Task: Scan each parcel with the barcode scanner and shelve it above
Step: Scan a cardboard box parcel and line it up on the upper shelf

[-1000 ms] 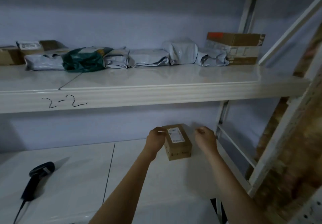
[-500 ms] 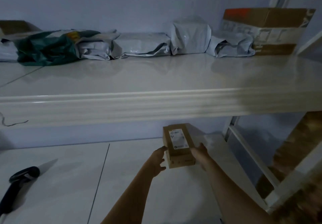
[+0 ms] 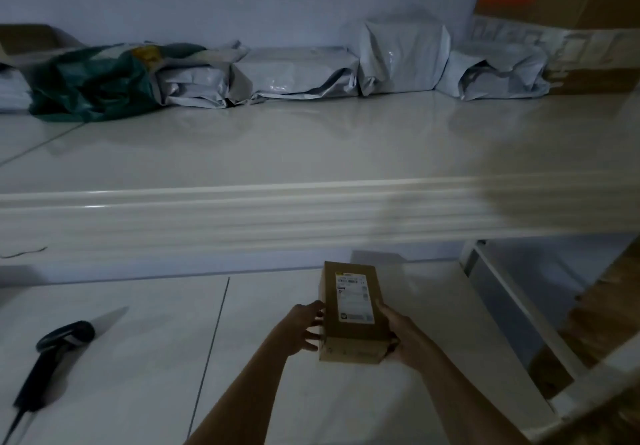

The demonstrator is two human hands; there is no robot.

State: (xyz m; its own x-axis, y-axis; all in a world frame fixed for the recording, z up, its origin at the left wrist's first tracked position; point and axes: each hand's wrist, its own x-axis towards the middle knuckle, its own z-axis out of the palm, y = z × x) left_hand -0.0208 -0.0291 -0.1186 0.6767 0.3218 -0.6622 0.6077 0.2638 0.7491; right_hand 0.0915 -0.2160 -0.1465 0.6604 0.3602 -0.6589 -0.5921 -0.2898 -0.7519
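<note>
Holding labelled box (image 3: 353, 309); label text unreadable.

Two bare forearms enter from the lower edge, each ending in a bare hand: left hand (image 3: 302, 331), right hand (image 3: 403, 339). No sleeve, glove, watch or ring shows; wrists uncovered, fingers slender, nails too dim to tell
</note>
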